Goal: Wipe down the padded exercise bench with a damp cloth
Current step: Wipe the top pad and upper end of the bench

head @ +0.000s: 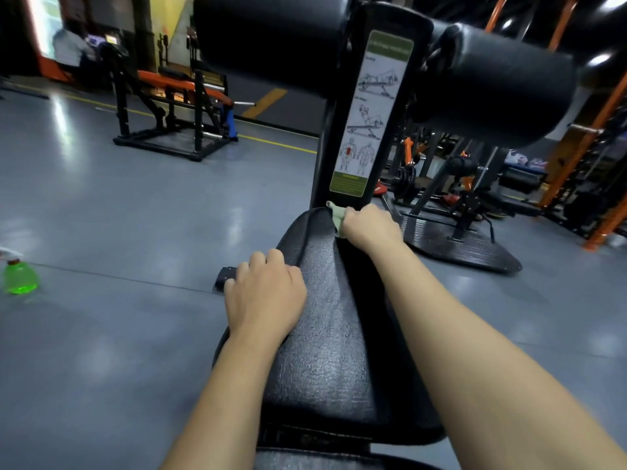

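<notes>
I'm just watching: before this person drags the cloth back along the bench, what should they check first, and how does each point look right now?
1. Pale green cloth gripped in right hand: ok.
2. Cloth touching the black padded bench at its far end: ok.
3. Left hand bracing the bench's left edge: ok.
4. Wiping path clear of objects: ok.
5. Cloth damp: cannot tell.
6. Green spray bottle on the floor within reach: cannot tell.
</notes>
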`<state>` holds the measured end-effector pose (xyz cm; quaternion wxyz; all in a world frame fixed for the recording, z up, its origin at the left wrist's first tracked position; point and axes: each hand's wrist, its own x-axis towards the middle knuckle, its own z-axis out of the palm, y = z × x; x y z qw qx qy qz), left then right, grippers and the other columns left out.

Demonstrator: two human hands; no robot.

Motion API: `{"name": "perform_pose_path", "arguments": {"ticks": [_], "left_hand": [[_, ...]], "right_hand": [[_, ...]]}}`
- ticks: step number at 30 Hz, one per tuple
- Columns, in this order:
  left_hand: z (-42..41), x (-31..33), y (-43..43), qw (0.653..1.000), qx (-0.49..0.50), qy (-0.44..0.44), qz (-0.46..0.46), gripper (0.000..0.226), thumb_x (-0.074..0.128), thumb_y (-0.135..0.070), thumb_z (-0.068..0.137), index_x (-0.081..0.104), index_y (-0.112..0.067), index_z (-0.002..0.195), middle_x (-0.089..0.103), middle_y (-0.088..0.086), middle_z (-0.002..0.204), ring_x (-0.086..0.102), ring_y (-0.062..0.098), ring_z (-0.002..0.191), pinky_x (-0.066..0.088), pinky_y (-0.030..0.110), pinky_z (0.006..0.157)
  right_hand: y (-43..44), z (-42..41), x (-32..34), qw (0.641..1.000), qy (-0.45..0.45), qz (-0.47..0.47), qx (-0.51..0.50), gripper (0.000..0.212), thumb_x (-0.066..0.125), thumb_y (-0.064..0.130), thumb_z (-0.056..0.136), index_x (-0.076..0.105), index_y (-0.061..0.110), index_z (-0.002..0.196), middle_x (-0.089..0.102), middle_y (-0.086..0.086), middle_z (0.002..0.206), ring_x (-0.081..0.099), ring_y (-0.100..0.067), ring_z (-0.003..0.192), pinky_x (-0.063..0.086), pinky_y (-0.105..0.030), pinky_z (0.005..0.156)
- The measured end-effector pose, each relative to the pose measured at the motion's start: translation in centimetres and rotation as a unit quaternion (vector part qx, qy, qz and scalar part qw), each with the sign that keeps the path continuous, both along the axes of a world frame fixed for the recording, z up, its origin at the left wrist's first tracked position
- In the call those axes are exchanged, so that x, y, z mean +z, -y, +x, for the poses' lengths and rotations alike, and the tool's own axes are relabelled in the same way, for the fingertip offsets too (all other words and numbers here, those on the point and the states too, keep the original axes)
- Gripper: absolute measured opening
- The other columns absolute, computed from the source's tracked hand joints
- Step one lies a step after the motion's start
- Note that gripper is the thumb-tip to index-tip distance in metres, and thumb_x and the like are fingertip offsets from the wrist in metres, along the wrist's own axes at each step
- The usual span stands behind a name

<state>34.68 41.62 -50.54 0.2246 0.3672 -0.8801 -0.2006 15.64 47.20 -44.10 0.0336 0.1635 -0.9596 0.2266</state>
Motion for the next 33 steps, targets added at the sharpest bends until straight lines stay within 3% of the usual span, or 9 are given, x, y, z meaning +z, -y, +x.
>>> {"name": "perform_pose_path", "arguments": {"ticks": [3,8,13,19,22,24,27,31,33], "left_hand": [[0.0,0.0,-0.2,1.000,0.009,0.003,-0.012,0.023,0.032,-0.030,0.101,0.050,-0.017,0.103,0.057,0.009,0.117,0.052,0.033,0.111,0.041,0.044,0.090],[0.2,0.0,0.1,1.000,-0.002,0.001,0.001,0.019,0.032,-0.030,0.101,0.046,-0.018,0.098,0.057,0.009,0.116,0.051,0.034,0.111,0.041,0.044,0.088],[0.1,0.1,0.3,1.000,-0.003,-0.001,0.020,0.018,0.032,-0.029,0.101,0.046,-0.018,0.098,0.057,0.012,0.120,0.051,0.035,0.114,0.042,0.045,0.091],[0.2,0.2,0.2,1.000,-0.003,-0.007,0.028,0.020,0.032,-0.030,0.101,0.048,-0.018,0.099,0.057,0.011,0.120,0.051,0.034,0.113,0.041,0.044,0.091],[0.0,0.2,0.1,1.000,-0.001,-0.012,0.022,0.017,0.032,-0.028,0.101,0.046,-0.019,0.098,0.056,0.010,0.120,0.051,0.033,0.113,0.040,0.043,0.090],[-0.1,0.1,0.2,1.000,0.000,-0.010,0.020,0.021,0.032,-0.029,0.101,0.050,-0.017,0.103,0.056,0.011,0.122,0.051,0.034,0.115,0.040,0.044,0.091],[-0.2,0.2,0.0,1.000,0.006,-0.001,0.011,0.026,0.033,-0.029,0.101,0.054,-0.015,0.109,0.057,0.011,0.123,0.051,0.034,0.117,0.041,0.045,0.092],[-0.2,0.1,0.0,1.000,0.006,0.001,0.007,0.026,0.033,-0.027,0.100,0.053,-0.015,0.109,0.057,0.011,0.122,0.051,0.034,0.116,0.040,0.046,0.092],[-0.1,0.1,0.1,1.000,0.004,-0.001,0.019,0.025,0.032,-0.027,0.100,0.053,-0.016,0.109,0.056,0.010,0.122,0.050,0.034,0.116,0.040,0.045,0.092]], "right_hand": [[3.1,2.2,-0.4,0.994,-0.055,0.092,0.005,0.055,0.032,0.044,0.095,0.056,0.015,0.135,0.053,-0.013,0.138,0.044,-0.040,0.129,0.029,-0.057,0.108],[7.5,6.4,-2.3,0.947,-0.182,0.223,0.142,0.052,0.029,0.046,0.102,0.061,0.021,0.133,0.053,-0.005,0.140,0.040,-0.036,0.130,0.020,-0.057,0.113],[6.1,3.9,-0.4,0.961,-0.110,0.156,0.201,0.047,0.031,0.038,0.100,0.062,0.024,0.131,0.057,-0.009,0.141,0.048,-0.031,0.130,0.030,-0.044,0.108],[-1.2,-0.8,-0.3,0.998,-0.001,0.021,0.060,0.059,0.027,0.055,0.095,0.050,0.029,0.142,0.049,-0.012,0.145,0.047,-0.036,0.132,0.036,-0.047,0.097],[-0.3,-0.8,-0.3,0.999,-0.011,0.026,0.042,0.064,0.021,0.052,0.096,0.049,0.021,0.144,0.048,-0.013,0.147,0.046,-0.038,0.132,0.036,-0.049,0.098],[1.7,0.4,-0.3,0.996,-0.053,0.060,0.043,0.063,0.019,0.050,0.098,0.049,0.020,0.144,0.046,-0.012,0.150,0.042,-0.038,0.135,0.031,-0.057,0.107],[4.3,2.5,-0.9,0.979,-0.119,0.137,0.093,0.060,0.019,0.051,0.100,0.049,0.020,0.143,0.044,-0.011,0.150,0.037,-0.040,0.136,0.021,-0.069,0.108],[6.8,5.2,-1.6,0.933,-0.166,0.267,0.176,0.052,0.025,0.046,0.100,0.056,0.027,0.136,0.045,-0.008,0.140,0.035,-0.039,0.130,0.018,-0.068,0.108],[7.2,5.9,-1.8,0.917,-0.179,0.290,0.207,0.050,0.026,0.042,0.099,0.060,0.028,0.133,0.048,-0.006,0.137,0.035,-0.037,0.128,0.018,-0.065,0.108]]}}
